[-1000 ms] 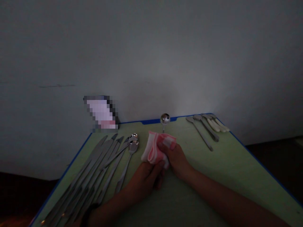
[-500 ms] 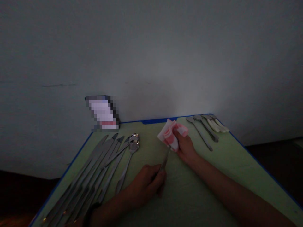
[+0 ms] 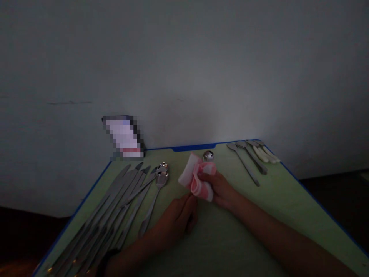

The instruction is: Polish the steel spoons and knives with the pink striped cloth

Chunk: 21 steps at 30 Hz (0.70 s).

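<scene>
A pink and white cloth is bunched in my right hand, whose fingers are closed on it. Beyond the cloth, the shiny round bowl of a spoon sticks out; the cloth covers its middle. My left hand is closed at the near end of the spoon, just below the cloth, and its fingers hide the handle. To the left of that hand lie a spoon and several table knives, with another spoon resting across the knives.
At the back right of the green, blue-edged table lie several spoons, some with white handles. A phone with a blurred screen leans against the grey wall at the back left.
My right hand and the cloth have slid down along the spoon toward my left hand. The spoon's bowl, hidden by the cloth before, now shows; its handle is now covered.
</scene>
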Available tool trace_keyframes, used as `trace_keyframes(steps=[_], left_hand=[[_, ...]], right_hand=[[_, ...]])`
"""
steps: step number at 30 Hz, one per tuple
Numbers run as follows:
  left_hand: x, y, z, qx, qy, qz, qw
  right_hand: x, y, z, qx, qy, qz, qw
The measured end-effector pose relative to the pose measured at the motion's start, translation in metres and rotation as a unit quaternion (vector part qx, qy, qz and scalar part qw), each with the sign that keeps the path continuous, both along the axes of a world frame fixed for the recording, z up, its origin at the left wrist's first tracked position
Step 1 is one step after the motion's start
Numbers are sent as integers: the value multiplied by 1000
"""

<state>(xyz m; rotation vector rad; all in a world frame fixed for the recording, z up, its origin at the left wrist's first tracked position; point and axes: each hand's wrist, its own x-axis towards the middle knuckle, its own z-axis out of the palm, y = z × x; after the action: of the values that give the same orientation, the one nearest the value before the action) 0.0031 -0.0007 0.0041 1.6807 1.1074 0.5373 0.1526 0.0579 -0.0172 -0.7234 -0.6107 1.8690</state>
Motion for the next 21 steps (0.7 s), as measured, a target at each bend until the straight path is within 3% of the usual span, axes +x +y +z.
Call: trace_keyframes(steps=[7, 12, 17, 21], left_hand=[[-3, 0, 0, 26, 29, -28, 999], [-5, -3, 2, 47, 51, -64, 996], [-4, -2, 4, 34, 38, -64, 997], [-3, 1, 4, 8, 19, -54, 998]], right_hand=[[-3, 8, -2, 11, -32, -117, 993], [15, 25, -8, 85, -112, -197, 970], [17, 26, -8, 86, -116, -196, 970], [9, 19, -4, 57, -68, -144, 986]])
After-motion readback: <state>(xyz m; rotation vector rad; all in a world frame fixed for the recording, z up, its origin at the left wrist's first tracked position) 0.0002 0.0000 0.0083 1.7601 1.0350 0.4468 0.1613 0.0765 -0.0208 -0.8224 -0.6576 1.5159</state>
